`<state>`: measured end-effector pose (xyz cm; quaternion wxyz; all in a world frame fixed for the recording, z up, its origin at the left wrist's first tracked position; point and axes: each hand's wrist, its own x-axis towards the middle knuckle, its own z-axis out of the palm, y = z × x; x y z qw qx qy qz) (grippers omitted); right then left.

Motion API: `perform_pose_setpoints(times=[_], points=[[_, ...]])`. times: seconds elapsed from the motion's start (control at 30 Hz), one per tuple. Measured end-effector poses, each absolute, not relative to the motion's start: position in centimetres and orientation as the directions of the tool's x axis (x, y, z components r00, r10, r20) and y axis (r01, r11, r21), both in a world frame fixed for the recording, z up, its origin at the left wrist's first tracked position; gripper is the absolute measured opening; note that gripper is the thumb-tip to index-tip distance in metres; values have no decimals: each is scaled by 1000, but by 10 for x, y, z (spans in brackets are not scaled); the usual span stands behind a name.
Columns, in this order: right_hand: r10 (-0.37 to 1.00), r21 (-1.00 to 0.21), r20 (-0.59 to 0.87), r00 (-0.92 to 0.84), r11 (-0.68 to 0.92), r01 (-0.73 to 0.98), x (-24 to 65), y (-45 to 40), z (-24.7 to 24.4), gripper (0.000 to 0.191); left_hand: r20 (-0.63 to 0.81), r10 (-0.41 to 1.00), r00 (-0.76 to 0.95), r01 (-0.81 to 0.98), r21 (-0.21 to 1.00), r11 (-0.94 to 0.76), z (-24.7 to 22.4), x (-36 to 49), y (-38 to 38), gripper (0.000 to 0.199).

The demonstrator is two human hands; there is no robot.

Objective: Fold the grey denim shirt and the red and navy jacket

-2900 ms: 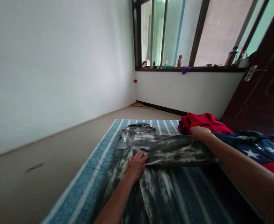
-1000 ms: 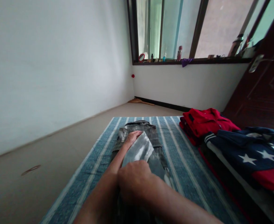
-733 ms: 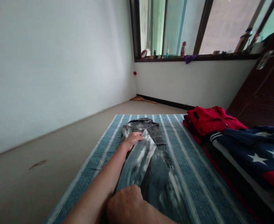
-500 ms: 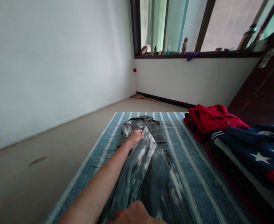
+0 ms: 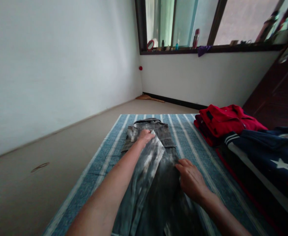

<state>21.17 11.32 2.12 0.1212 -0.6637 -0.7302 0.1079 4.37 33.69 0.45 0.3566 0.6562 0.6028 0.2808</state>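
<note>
Grey mottled denim trousers (image 5: 144,177) lie lengthwise over the blue striped cloth (image 5: 109,144), with a folded grey denim garment (image 5: 163,133) at their far end. My left hand (image 5: 146,136) is closed on the trousers' pointed upper corner, above the folded garment. On the right side, my right hand (image 5: 189,177) pinches the edge of the trousers, its fingertips pressed together on the fabric. The near end of the trousers runs out of the bottom of the view.
Folded red clothes (image 5: 232,121) and a navy garment with white stars (image 5: 261,150) are piled at the right. A wall stands left, a windowsill (image 5: 178,51) with small items at the back, a brown door (image 5: 276,88) right. A broom (image 5: 150,98) lies on the floor.
My right hand has moved from the bottom centre up and right to the trousers' right edge. My left hand has shifted slightly right and up, still on the upper corner.
</note>
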Motion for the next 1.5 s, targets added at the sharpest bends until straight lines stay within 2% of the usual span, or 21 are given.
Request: perform_pose_setpoints(times=[0.17, 0.33, 0.47, 0.57, 0.7, 0.83, 0.93, 1.1, 1.23, 1.37, 1.43, 1.5], points=[[991, -472, 99, -96, 131, 872, 228, 113, -12, 45, -71, 995, 77, 587, 810, 12, 1, 58, 353, 21], [956, -527, 287, -60, 210, 824, 227, 114, -28, 34, 9, 998, -55, 458, 889, 18, -7, 63, 357, 6], [896, -566, 445, -14, 293, 771, 224, 109, -35, 25, 18, 986, -167, 313, 949, 35, -12, 59, 355, 29], [870, -595, 492, 36, 305, 743, 222, 105, -42, 27, 20, 980, -198, 261, 965, 33, -13, 58, 352, 33], [882, -623, 459, 104, 237, 745, 221, 105, -48, 13, 41, 980, -195, 273, 962, 14, -13, 60, 348, 29], [926, -599, 356, 126, 123, 791, 218, 112, -46, 40, 45, 984, -172, 326, 945, 14, -12, 61, 345, 31], [951, -577, 297, 81, 112, 809, 216, 116, -43, 35, 47, 986, -162, 377, 926, 18, -13, 61, 345, 33], [965, -646, 249, 87, 98, 757, 214, 116, -44, 32, 77, 986, -147, 471, 882, 2, -16, 62, 346, 35], [963, -540, 259, 76, 79, 838, 213, 115, -46, 36, 120, 984, -132, 563, 826, -25, -18, 65, 347, 35], [978, -422, 203, 46, 45, 906, 218, 108, -41, 39, 160, 982, -103, 673, 738, -50, -19, 69, 347, 34], [977, -400, 208, 50, 38, 916, 220, 103, -32, 42, 171, 982, -84, 722, 689, -59, -18, 71, 346, 35], [962, -417, 271, 40, 80, 905, 216, 101, -19, 46, 182, 981, -61, 764, 642, -71, -17, 73, 344, 35]])
